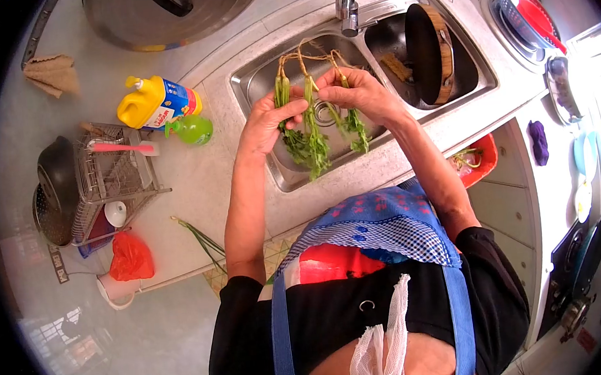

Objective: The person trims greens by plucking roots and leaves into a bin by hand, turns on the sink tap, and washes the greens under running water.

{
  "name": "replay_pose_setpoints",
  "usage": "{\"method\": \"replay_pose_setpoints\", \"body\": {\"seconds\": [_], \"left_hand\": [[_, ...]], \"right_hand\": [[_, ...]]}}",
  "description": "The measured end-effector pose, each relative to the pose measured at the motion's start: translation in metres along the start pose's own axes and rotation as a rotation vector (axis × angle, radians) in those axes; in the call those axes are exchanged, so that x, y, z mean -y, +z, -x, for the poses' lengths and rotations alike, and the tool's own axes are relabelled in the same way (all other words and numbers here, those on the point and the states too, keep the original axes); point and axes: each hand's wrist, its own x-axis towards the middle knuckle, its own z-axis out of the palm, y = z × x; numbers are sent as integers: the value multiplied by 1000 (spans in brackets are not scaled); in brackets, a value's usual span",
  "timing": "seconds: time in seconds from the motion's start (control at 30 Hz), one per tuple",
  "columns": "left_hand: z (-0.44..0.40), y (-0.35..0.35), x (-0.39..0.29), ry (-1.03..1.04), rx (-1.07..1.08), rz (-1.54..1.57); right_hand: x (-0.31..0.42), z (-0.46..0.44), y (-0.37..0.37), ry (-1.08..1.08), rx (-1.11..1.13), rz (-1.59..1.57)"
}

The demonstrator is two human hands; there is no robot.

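Over the left basin of the steel sink (251, 93), both my hands hold slim leafy green stalks, like celery or coriander, with pale roots at the top and leaves hanging down. My left hand (273, 122) is closed around the left stalks (296, 142), its thumb pointing right. My right hand (362, 96) pinches near the middle stalk (313, 127). More greens (356, 129) hang down from beneath this hand. The thin roots (302, 56) spread between the bunches, close below the faucet (347, 10). Behind the leaves, the drain (323, 113) shows in part.
A black wok (425, 53) and a sponge (396, 66) are in the right basin. Left of the sink stand a yellow detergent bottle (148, 104), a green bottle (193, 129) and a wire rack (115, 172). Green onions (203, 237) lie at the counter edge; a red basin (483, 161) sits below the sink.
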Motion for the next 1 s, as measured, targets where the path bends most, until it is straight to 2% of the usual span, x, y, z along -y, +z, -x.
{"method": "replay_pose_setpoints", "body": {"seconds": [0.07, 0.27, 0.33, 0.63, 1.0], "left_hand": [[-1, -9, 2, -10, 28, 10], [-1, -14, 2, -81, 93, 44], [-1, -16, 3, -97, 112, 55], [2, -19, 5, -122, 158, 83], [-1, -18, 15, -106, 178, 130]], "right_hand": [[0, 0, -1, 45, 19, -51], [1, 2, -1, -60, -6, 145], [5, 4, -2, 51, 61, 31], [5, 5, -1, 164, 203, -257], [1, 1, 10, 118, 193, -180]]}}
